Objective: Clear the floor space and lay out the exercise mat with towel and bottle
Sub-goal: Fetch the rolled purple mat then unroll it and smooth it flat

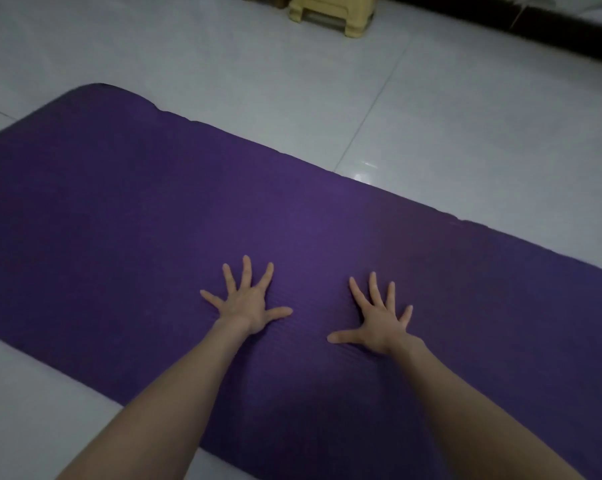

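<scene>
A purple exercise mat (154,209) lies unrolled flat on the pale tiled floor, running from the upper left to the right edge of the view. My left hand (247,301) presses palm-down on the mat near its middle, fingers spread wide. My right hand (379,323) lies flat on the mat a short way to the right, also with fingers spread. Neither hand holds anything. No towel or bottle is in view.
A pale yellow plastic stool (330,13) stands on the floor at the top centre, beyond the mat. A dark strip (535,29) runs along the top right. Glossy white tiles (465,133) surround the mat.
</scene>
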Motion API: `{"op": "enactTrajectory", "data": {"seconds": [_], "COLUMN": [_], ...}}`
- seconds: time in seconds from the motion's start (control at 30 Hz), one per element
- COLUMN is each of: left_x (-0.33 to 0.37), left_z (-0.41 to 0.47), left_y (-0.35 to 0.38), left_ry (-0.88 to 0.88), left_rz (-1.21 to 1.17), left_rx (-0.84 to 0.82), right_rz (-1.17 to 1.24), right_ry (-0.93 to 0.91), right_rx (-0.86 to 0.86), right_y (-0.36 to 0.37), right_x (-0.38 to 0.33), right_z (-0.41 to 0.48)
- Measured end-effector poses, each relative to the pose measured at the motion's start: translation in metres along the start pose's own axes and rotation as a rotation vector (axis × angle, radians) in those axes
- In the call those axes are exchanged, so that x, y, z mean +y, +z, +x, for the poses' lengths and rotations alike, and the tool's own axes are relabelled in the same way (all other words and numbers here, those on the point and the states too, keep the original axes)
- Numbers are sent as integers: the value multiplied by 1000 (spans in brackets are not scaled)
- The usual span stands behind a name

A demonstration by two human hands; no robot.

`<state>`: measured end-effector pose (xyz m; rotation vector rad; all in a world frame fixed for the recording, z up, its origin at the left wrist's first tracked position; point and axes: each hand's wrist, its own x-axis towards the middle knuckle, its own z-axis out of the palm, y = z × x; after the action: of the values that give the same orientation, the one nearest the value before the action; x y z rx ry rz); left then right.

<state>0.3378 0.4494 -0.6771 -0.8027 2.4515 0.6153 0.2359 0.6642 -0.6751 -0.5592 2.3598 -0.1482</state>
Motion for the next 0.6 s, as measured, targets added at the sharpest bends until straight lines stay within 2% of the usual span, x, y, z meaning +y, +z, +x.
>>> {"op": "enactTrajectory", "data": {"seconds": [0.17, 0.47, 0.6], "left_x": [4, 82, 91], "left_z": [-6, -58, -57], "left_y": [2, 69, 73], "left_ry": [0, 311, 330], "left_rz": [34, 255, 300], "left_rx": [1, -82, -107], "right_rz": [42, 128, 180], "right_ry": [-13, 195, 242], "right_rx": [34, 103, 95], "right_y": [7, 33, 41], "right_x": [9, 115, 141], "right_z": [-7, -95, -114]}}
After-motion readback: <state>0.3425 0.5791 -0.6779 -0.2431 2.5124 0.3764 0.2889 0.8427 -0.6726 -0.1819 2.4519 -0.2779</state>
